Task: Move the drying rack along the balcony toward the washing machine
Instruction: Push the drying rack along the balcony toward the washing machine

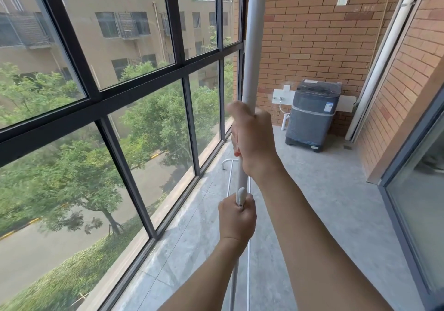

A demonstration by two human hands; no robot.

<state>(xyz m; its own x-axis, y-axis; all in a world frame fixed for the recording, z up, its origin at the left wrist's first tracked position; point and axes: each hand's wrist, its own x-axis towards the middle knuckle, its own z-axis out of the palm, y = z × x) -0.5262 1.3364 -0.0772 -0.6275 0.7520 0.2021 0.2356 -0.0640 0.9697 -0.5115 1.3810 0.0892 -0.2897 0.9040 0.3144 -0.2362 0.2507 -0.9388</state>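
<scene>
The white drying rack point(252, 46) stands folded and upright right in front of me, its pole rising to the top of the view. My right hand point(254, 137) grips the pole at mid height. Lower down, my left hand point(237, 217) is closed on a white joint piece of the same pole. Thin white legs and a curved foot point(228, 163) of the rack reach the floor below my hands. The grey washing machine point(312, 116), wrapped in plastic film, stands against the brick end wall ahead and to the right.
Tall black-framed windows point(134, 89) run along the left side. A brick wall with a white downpipe point(382, 53) and a glass door point(418, 198) line the right. Between them lies the grey concrete floor point(324, 190). A white tap panel point(281, 98) sits left of the machine.
</scene>
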